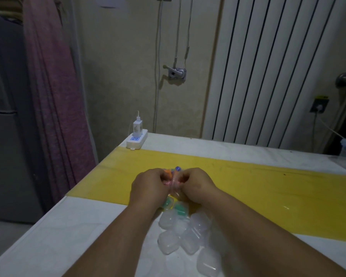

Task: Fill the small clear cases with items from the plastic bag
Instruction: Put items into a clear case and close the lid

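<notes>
A: Where is the plastic bag (173, 181) held?

B: It is pinched between the left hand (148, 186) and the right hand (196, 185), just above the yellow strip (268, 182) of the table (68, 226). Both sets of fingers are curled onto the bag's clear film; small coloured items (169, 173) are seen inside it, orange, blue and green among them.

A: And the small clear cases (188, 236)?

B: They are clustered on the white tabletop, between the forearms and nearer the person than the bag. Whether any is filled cannot be told.

A: Anything else on the table?

B: A white power strip (137, 139) with a charger (137, 127) plugged in is seen at the far left corner.
</notes>
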### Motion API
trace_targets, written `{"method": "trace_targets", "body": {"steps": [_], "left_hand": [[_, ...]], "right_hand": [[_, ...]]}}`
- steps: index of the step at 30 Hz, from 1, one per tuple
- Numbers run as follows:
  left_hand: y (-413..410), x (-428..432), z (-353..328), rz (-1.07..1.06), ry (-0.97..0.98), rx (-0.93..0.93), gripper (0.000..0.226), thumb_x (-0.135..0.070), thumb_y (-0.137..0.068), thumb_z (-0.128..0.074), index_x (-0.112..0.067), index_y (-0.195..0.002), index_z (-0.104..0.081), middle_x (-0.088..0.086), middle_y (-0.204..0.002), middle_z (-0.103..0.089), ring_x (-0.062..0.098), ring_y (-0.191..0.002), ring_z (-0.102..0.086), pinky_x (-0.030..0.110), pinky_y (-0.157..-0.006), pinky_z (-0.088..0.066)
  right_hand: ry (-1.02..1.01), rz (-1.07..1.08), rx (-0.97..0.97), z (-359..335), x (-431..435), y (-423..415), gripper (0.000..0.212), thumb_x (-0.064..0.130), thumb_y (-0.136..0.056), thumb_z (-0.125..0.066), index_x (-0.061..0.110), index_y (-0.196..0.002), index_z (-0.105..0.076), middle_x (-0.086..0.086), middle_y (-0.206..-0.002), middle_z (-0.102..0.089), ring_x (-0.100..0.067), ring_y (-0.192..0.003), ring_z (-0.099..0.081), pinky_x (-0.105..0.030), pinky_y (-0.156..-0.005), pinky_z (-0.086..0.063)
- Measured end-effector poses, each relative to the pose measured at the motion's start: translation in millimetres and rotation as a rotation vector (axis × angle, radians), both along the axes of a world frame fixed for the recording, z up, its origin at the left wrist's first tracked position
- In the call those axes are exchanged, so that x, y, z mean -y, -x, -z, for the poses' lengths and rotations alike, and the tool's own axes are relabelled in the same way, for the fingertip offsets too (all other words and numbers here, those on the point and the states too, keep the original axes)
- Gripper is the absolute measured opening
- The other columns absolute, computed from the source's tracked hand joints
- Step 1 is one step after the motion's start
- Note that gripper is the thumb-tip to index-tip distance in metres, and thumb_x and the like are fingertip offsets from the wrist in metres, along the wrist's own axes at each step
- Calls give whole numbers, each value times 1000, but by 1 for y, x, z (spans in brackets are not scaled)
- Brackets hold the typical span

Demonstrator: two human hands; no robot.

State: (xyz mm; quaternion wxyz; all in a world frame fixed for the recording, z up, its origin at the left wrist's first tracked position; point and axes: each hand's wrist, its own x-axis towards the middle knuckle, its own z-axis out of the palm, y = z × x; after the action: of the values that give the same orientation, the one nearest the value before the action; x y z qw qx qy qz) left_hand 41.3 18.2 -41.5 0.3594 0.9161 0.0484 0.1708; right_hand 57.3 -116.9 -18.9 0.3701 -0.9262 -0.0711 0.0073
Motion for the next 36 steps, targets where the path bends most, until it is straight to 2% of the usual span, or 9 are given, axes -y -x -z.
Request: {"method": "trace_targets", "body": {"steps": [5, 9, 14, 18, 20, 24, 30, 33, 36], "left_hand": [[-1, 0, 1, 0, -24, 4, 16, -30, -79, -68, -34, -95, -73, -10, -95, -72, 18, -95, -62, 32, -81, -52], [0, 3, 3, 15, -39, 44, 15, -25, -79, -67, -36, -87, -73, -9, -88, -70, 18, -96, -59, 35, -81, -53], [3, 7, -3, 96, -229, 180, 20, -21, -83, -65, -30, -96, -77, -5, -93, -66, 23, -96, -52, 32, -81, -45], [11, 13, -16, 112, -86, 290, 28, -11, -77, -68, -25, -100, -75, -6, -97, -64, 16, -96, -50, 28, -80, -39], [19, 19, -23, 192, 68, 305, 26, -7, -80, -66, -25, -97, -74, -11, -92, -65, 8, -87, -54, 23, -76, -40], [34, 34, -29, 388, 342, 202, 18, -12, -83, -74, -30, -87, -74, -15, -78, -70, -2, -72, -59, 9, -65, -43], [38, 41, -33, 478, 540, 86, 15, -7, -76, -81, -17, -86, -75, -4, -80, -75, 8, -79, -70, 18, -69, -54], [39, 43, -32, 495, 574, 75, 15, -3, -75, -81, -14, -84, -75, 1, -79, -75, 10, -78, -71, 20, -69, -54], [40, 46, -30, 486, 570, 78, 10, -12, -75, -82, -12, -80, -73, 3, -76, -74, 14, -75, -69, 25, -71, -56]], "right_hand": [[-24, 110, 47, -4, 15, 4, 4, 22, -81, -76, 22, -77, -76, 6, -76, -69, -11, -74, -60, -21, -62, -42], [-65, 159, 47, -10, 32, 14, 7, 24, -86, -73, 19, -89, -76, 2, -77, -68, -16, -74, -60, -27, -67, -48], [-299, 176, 80, -16, 54, 36, 17, 26, -90, -69, 15, -78, -74, 0, -67, -71, -16, -61, -65, -33, -73, -56], [-733, 154, -23, -24, 65, 56, 5, 0, -89, -64, -1, -89, -69, -16, -77, -71, -16, -60, -63, -30, -68, -60], [-829, 150, -31, -24, 69, 61, 7, -3, -90, -63, -2, -94, -68, -15, -79, -73, -16, -62, -66, -28, -67, -60], [-789, 118, 19, -16, 71, 68, 10, 3, -88, -66, 9, -95, -70, -6, -81, -77, -11, -68, -66, -27, -66, -57], [-837, 105, 71, -20, 71, 67, 8, 0, -83, -72, 4, -89, -70, -11, -78, -73, -18, -70, -69, -29, -70, -58], [-865, 107, 39, -20, 68, 69, 10, -2, -81, -73, 0, -88, -66, -15, -75, -70, -19, -66, -67, -30, -68, -60], [-872, 116, 0, -20, 64, 72, 7, -5, -84, -66, -3, -91, -63, -20, -75, -67, -19, -64, -66, -30, -68, -61]]}}
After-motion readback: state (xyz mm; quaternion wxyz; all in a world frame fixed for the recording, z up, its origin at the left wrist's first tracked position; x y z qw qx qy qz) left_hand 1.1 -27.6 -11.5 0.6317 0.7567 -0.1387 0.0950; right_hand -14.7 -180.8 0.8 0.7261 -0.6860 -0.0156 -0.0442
